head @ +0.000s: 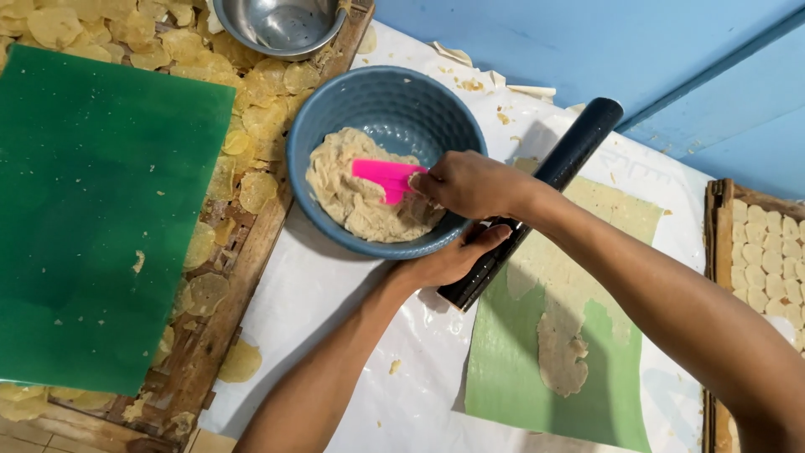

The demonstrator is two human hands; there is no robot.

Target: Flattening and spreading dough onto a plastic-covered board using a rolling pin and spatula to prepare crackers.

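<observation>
While right hand [470, 184] digs pink scraper [384, 178], beige lumpy dough [352, 197], blue bowl [381, 105]

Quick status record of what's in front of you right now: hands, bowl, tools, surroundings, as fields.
right hand: grips pink scraper, its blade in the dough
left hand: steadies blue bowl at its near rim
dough: beige mass filling the bowl's near side
rolling pin: black, lying on light green sheet, partly under the hands
sheet contents: thin smeared dough patch
left side: dark green board over round thin crackers
top: steel bowl
</observation>
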